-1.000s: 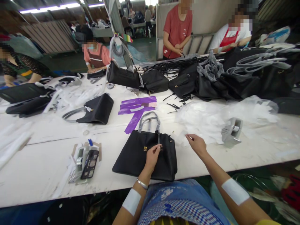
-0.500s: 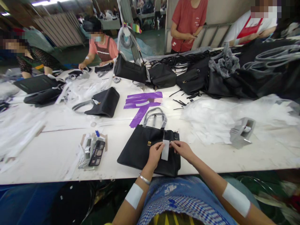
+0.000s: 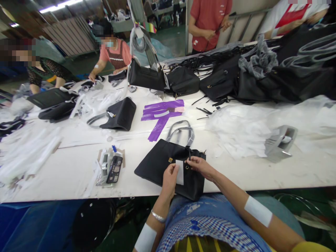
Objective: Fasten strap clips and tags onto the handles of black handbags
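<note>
A black handbag (image 3: 154, 157) lies on the white table in front of me, its two handles (image 3: 181, 124) wrapped in clear plastic and pointing away. Between thumb and fingers, my left hand (image 3: 170, 177) pinches a flat white strip (image 3: 180, 172) over the bag's front, right of the small gold clasp (image 3: 170, 160). My right hand (image 3: 201, 168) is closed at the fingertips on a narrow black strap (image 3: 189, 153) hanging near the handle's base. A small gold-rimmed hole (image 3: 187, 167) shows just below those fingertips. The strap's lower end is hidden by the fingers.
A phone (image 3: 114, 169) and a tape dispenser lie to the left. Purple tape strips (image 3: 159, 124) and another black bag (image 3: 120, 113) are farther back. White sheets (image 3: 236, 131) and a grey dispenser (image 3: 282, 142) are at right. Co-workers stand across the table, beyond piled black bags (image 3: 262, 84).
My left hand has shifted the white strip left, away from the strap, uncovering the gold-rimmed hole. My right fingertips have moved onto the strap. The view has shifted slightly.
</note>
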Action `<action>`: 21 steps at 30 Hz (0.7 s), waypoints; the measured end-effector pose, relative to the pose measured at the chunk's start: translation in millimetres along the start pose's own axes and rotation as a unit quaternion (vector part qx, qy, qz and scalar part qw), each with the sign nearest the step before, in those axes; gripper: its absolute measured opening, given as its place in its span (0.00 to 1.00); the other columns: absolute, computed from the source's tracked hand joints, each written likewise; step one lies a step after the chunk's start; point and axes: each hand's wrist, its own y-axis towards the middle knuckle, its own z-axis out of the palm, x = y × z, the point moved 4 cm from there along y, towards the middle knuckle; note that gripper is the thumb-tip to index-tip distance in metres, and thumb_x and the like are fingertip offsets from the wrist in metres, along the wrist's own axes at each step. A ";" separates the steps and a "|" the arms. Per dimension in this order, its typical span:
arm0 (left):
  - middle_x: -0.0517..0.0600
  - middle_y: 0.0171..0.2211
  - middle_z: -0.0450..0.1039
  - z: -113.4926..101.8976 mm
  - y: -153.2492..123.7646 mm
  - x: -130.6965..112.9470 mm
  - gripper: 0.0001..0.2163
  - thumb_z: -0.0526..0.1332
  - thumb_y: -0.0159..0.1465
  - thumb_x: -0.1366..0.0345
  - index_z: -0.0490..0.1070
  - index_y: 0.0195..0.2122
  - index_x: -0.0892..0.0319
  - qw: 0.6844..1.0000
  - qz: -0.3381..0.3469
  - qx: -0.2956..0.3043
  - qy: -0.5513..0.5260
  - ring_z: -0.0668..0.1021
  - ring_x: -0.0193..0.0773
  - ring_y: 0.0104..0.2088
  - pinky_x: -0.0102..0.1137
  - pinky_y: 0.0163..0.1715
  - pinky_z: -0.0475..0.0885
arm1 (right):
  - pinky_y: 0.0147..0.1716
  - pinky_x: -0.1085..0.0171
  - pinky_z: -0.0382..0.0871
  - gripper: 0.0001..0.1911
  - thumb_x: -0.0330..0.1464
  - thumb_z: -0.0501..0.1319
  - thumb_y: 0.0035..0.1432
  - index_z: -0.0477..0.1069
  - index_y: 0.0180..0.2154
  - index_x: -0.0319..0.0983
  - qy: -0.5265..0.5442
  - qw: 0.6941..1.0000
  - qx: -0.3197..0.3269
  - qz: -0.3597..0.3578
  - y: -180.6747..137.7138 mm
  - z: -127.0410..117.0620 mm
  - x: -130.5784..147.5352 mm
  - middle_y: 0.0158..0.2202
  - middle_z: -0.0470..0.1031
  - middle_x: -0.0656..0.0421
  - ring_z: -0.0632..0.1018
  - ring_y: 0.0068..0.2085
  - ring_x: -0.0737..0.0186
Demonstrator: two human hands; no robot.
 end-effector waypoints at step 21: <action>0.52 0.29 0.79 -6.5 -10.9 -7.6 0.14 0.72 0.49 0.62 0.74 0.34 0.62 0.998 -0.046 0.034 0.025 0.78 0.36 0.28 0.26 0.27 0.71 | 0.26 0.73 0.68 0.14 0.42 0.71 0.46 0.73 0.28 0.40 0.148 0.982 -0.109 -0.045 -5.5 1.5 17.5 0.28 0.72 0.62 0.70 0.27 0.72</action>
